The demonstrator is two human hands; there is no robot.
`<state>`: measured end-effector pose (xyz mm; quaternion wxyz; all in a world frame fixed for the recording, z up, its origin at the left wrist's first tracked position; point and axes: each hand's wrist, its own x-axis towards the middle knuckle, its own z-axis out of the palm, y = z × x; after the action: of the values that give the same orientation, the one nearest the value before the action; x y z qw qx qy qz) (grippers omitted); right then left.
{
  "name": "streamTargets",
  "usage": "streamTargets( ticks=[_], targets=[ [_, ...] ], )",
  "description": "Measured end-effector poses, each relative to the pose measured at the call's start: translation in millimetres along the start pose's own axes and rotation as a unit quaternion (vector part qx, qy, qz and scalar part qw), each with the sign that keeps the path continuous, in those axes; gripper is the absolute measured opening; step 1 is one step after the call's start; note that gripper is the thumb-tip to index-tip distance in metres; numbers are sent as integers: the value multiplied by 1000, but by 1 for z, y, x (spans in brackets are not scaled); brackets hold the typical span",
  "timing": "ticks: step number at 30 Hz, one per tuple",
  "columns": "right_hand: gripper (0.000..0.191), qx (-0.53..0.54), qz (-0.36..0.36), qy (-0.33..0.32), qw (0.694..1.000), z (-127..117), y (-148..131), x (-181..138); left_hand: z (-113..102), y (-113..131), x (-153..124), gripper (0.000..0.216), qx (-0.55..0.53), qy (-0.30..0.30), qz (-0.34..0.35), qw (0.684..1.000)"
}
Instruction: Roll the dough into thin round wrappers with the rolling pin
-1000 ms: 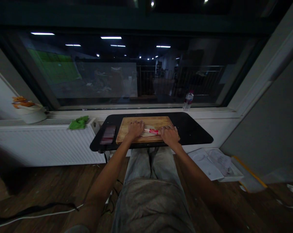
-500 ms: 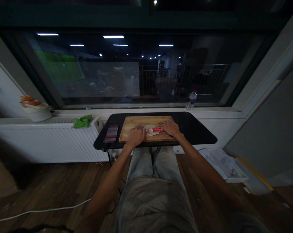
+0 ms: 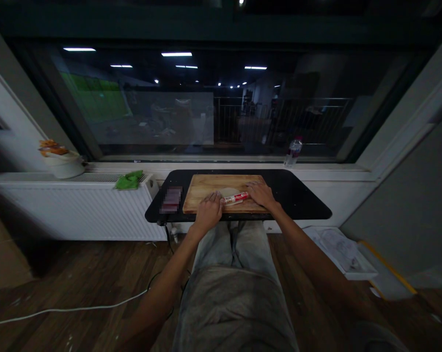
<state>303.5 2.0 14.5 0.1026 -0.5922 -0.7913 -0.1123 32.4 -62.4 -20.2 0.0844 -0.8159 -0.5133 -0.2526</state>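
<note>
A wooden cutting board (image 3: 209,185) lies on a small black table (image 3: 298,198) in front of my knees. On the board sits a flat pale round of dough (image 3: 229,191). A thin roller with a red label (image 3: 236,198) lies across the dough's near edge, tilted with its right end farther away. My left hand (image 3: 209,211) sits at the board's near edge, fingers curled over the roller's left end. My right hand (image 3: 260,193) covers the roller's right end, fingers closed on it.
A blurred dark object (image 3: 171,199) lies on the table left of the board. A water bottle (image 3: 293,151) stands on the window sill. A green cloth (image 3: 128,180) and a white bowl (image 3: 63,166) rest on the radiator. White trays (image 3: 340,252) and a cable (image 3: 70,309) lie on the floor.
The roller has come back towards me over the dough and tilted; my left hand moved to the board's near edge while my right hand went slightly farther. My head turned a little left.
</note>
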Motion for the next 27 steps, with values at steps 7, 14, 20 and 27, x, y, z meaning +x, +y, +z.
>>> streamTargets(
  ticks=[7,14,20,27],
  targets=[
    [47,8,68,1,998,-9,-10,-20,-2,0,-3,44,-14,-1,-1,1000],
    [48,-15,115,4,993,-19,-25,-49,-2,-1,8,44,-15,-12,-27,999],
    [47,-9,144,22,989,-29,-41,-75,-4,-4,22,47,7,-36,-48,998],
    [46,-10,139,47,989,-27,-51,-89,-6,-6,38,45,12,-50,-42,998]
  ],
)
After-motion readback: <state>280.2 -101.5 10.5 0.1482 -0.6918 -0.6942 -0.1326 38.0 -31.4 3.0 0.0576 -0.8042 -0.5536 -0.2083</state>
